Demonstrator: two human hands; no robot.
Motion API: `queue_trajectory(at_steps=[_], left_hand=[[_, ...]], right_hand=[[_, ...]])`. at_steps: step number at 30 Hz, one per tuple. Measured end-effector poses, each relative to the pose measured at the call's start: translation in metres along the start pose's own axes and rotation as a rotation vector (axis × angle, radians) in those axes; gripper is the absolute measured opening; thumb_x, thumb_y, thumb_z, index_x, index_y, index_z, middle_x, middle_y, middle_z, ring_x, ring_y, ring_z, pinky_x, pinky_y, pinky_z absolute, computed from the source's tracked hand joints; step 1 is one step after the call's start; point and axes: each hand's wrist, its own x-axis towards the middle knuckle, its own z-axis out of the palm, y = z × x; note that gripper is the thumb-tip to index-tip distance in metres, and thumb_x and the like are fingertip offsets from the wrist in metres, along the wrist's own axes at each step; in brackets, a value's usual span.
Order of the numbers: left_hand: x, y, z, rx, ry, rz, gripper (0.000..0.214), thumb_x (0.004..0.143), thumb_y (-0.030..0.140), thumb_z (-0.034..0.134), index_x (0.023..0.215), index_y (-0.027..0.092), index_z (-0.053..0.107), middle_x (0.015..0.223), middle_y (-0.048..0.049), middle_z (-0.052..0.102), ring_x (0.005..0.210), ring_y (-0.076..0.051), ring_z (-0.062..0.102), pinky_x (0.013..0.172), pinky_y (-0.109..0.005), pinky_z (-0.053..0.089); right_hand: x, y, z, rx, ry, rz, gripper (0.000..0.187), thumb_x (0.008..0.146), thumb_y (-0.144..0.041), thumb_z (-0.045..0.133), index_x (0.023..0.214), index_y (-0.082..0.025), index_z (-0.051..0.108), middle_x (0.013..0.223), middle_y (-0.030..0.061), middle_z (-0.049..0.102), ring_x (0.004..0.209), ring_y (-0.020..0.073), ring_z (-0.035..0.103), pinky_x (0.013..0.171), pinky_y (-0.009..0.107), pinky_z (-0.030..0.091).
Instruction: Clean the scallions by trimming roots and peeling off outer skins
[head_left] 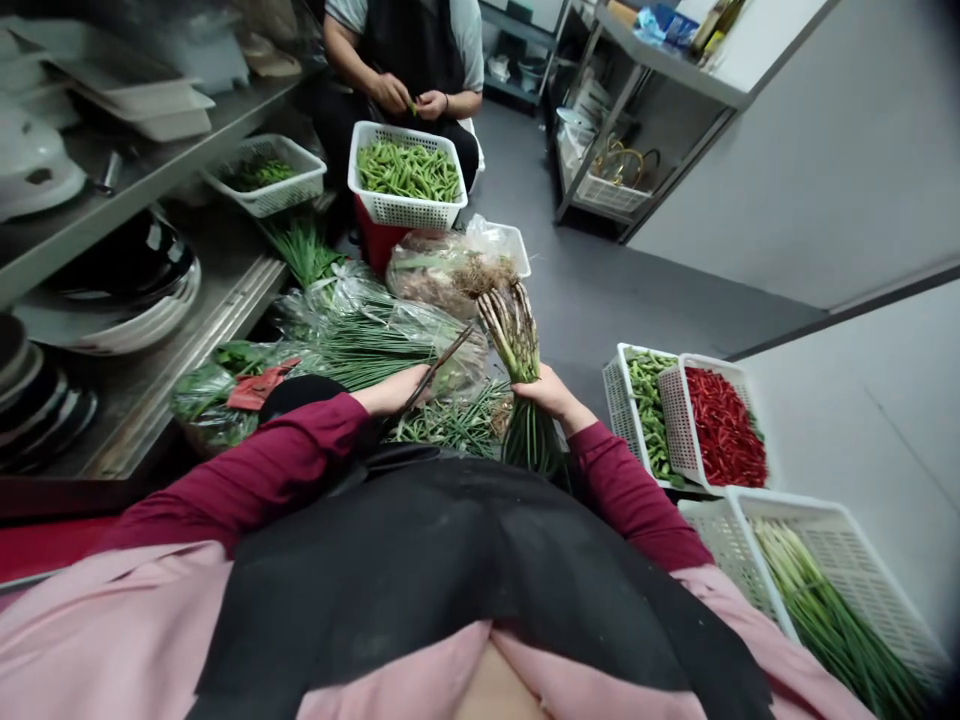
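My right hand (551, 395) is closed around a bunch of scallions (517, 345), held upright with the muddy white ends and hairy roots at the top. Its green leaves hang down in front of my apron. In my left hand (394, 390) is a knife (442, 365), seen nearly edge-on, its dark blade slanting up to the right. The blade is apart from the bunch. Under both hands lies a heap of loose green trimmings (457, 425). Just beyond my left hand, long green scallion leaves (367, 345) stick out of a clear plastic bag.
Ahead, a co-worker (409, 60) sits behind a white basket (409, 212) of green pods. Baskets with green peppers (651, 405), red chillies (724, 425) and cleaned scallions (825, 600) stand at right. A metal shelf (247, 115) with dishes runs along the left.
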Motion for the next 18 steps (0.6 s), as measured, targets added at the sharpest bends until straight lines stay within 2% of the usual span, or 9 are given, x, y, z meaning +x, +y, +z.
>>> queue_trajectory(at_steps=[5,9,13,18], left_hand=[[-0.004,0.02,-0.024,0.306,-0.134,-0.056,0.027,0.063,0.033,0.052,0.084,0.018,0.059,0.084,-0.0085,0.068,0.079,-0.026,0.063,0.072,-0.034,0.048],[-0.011,0.026,-0.031,0.388,-0.153,-0.06,0.034,0.067,0.033,0.046,0.094,0.016,0.058,0.094,-0.0097,0.069,0.085,-0.026,0.063,0.077,-0.034,0.049],[-0.002,0.03,-0.029,0.374,-0.144,0.011,0.036,0.066,0.03,0.045,0.097,0.015,0.057,0.097,-0.0106,0.068,0.088,-0.025,0.063,0.081,-0.034,0.049],[0.01,0.029,-0.02,0.303,-0.1,0.104,0.036,0.067,0.026,0.043,0.097,0.012,0.056,0.098,-0.0123,0.066,0.089,-0.024,0.062,0.084,-0.035,0.048]], right_hand=[[0.006,-0.007,-0.009,-0.435,0.092,0.015,0.049,0.059,-0.025,0.062,0.107,-0.014,0.059,0.086,0.0033,0.065,0.078,0.0187,0.058,0.073,0.029,0.045],[0.008,-0.024,-0.023,-0.786,0.168,0.056,0.058,0.063,-0.028,0.061,0.121,-0.02,0.054,0.091,0.0062,0.068,0.082,0.0228,0.062,0.073,0.03,0.046],[0.007,-0.041,-0.024,-1.032,0.089,0.057,0.062,0.067,-0.032,0.062,0.126,-0.023,0.05,0.095,0.0084,0.069,0.084,0.0256,0.064,0.071,0.03,0.045],[-0.002,-0.053,-0.017,-1.192,-0.123,-0.003,0.063,0.068,-0.031,0.062,0.129,-0.024,0.048,0.097,0.0079,0.07,0.085,0.0249,0.065,0.068,0.028,0.043]])
